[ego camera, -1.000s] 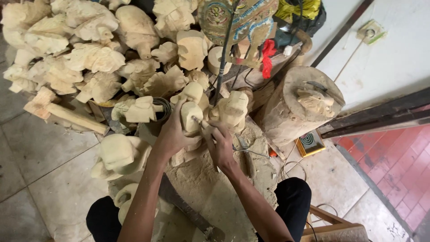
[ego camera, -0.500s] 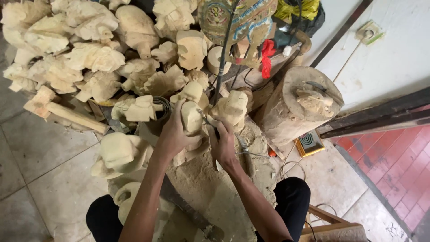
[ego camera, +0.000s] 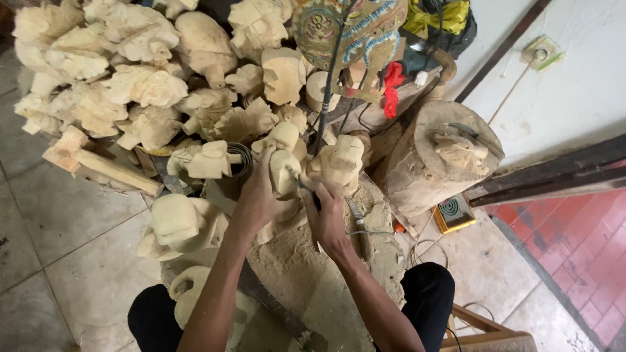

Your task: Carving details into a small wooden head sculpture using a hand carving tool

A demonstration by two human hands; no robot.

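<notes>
Head view, looking down: the left hand (ego camera: 257, 199) has its grip closed around a small pale wooden carving (ego camera: 285, 173), holding it upright above the sawdust-covered work block (ego camera: 306, 274). The right hand (ego camera: 328, 218) has its grip clenched on a thin carving tool (ego camera: 301, 186), whose tip meets the right side of the carving. Both forearms extend up from the lower edge of the view, between the person's knees in black trousers (ego camera: 427, 296).

Just right of the held piece stands a blocky unfinished carving (ego camera: 339, 163). Just left of it sits another pale figure (ego camera: 205, 161), in front of a dark coiled ring (ego camera: 242, 160). A larger rounded blank (ego camera: 179, 225) lies beside the left forearm.

Beyond the hands, a large pile of rough carved figures (ego camera: 130, 72) covers the tiled floor (ego camera: 59, 241). A painted ornament (ego camera: 349, 29) stands behind the pile, with a red tassel (ego camera: 392, 88) beside it. To the right, a log stump (ego camera: 433, 166) carries a small carving (ego camera: 460, 150). A yellow box (ego camera: 454, 212) rests on the floor at its base.
</notes>
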